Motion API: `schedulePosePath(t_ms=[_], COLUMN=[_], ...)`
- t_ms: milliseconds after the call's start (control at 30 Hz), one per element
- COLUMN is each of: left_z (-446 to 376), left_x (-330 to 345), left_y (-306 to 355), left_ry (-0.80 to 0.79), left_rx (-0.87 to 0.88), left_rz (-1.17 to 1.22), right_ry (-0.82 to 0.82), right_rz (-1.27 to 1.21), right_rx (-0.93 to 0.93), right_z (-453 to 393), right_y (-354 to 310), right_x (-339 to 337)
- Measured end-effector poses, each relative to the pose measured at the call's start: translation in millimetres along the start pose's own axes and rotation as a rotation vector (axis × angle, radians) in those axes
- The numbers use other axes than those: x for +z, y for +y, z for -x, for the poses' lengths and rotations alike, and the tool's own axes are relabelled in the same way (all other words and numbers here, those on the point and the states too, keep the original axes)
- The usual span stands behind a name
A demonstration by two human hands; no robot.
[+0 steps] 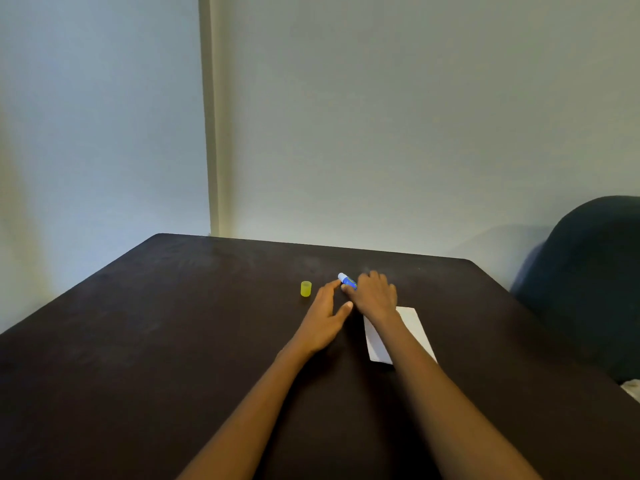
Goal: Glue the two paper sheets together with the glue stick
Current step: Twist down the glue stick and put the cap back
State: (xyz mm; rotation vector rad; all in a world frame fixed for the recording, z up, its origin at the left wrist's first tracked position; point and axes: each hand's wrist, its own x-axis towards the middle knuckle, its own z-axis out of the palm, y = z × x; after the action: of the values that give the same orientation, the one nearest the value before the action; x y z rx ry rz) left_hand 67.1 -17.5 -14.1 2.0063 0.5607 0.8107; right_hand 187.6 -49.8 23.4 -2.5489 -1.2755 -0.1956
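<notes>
A blue glue stick (pixel 347 281) with its white tip bare points up and to the left, held in my right hand (pixel 375 295) over the dark table (pixel 173 341). Its yellow cap (pixel 305 288) stands on the table to the left, apart from both hands. My left hand (pixel 325 315) lies flat beside the right one, fingers spread, its fingertip close to the stick. White paper (pixel 412 327) lies under my right forearm, which hides its middle; I cannot tell whether it is one sheet or two.
The table's far edge runs along a pale wall. A dark rounded chair back (pixel 588 271) stands off the right edge. Something whitish (pixel 632 388) shows at the right border.
</notes>
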Motion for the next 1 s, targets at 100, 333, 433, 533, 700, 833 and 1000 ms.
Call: schedulePosePath(t_ms=[100,333,433,533,700,833,1000], left_z=[-2.0,-2.8,-2.9,1.6,7.2,9.3,12.0], left_x=[-1.8,-5.9,-7.2,-7.0,-6.3,-12.2,-21.9], left_y=[-3.8,1.2,4.3,8.2,11.4,13.4,19.5], left_ry=[0.06,0.215,0.247,0.226,0.206,0.246,0.168], left_rx=[-0.004,-0.144,-0.139,-0.097,-0.05,-0.117,-0.218], left_rz=[0.112,0.428,0.482,0.487,0.475,0.58,0.882], right_ry=[-0.044,0.156,0.18,0.139,0.026,-0.142,-0.276], right_rz=[0.025,-0.632,-0.91,-1.024,-1.209,-1.315,-1.543], right_rx=[0.044,0.107,0.048,0.017,-0.068,-0.103,-0.12], right_z=[-12.7,1.6,24.8,42.9,66.4,72.7,72.6], right_y=[-3.3,4.4,-2.5,-9.0,-16.0,-18.7,-16.4], right_x=[9.6,12.8,13.1,10.7,9.1,10.0,3.5])
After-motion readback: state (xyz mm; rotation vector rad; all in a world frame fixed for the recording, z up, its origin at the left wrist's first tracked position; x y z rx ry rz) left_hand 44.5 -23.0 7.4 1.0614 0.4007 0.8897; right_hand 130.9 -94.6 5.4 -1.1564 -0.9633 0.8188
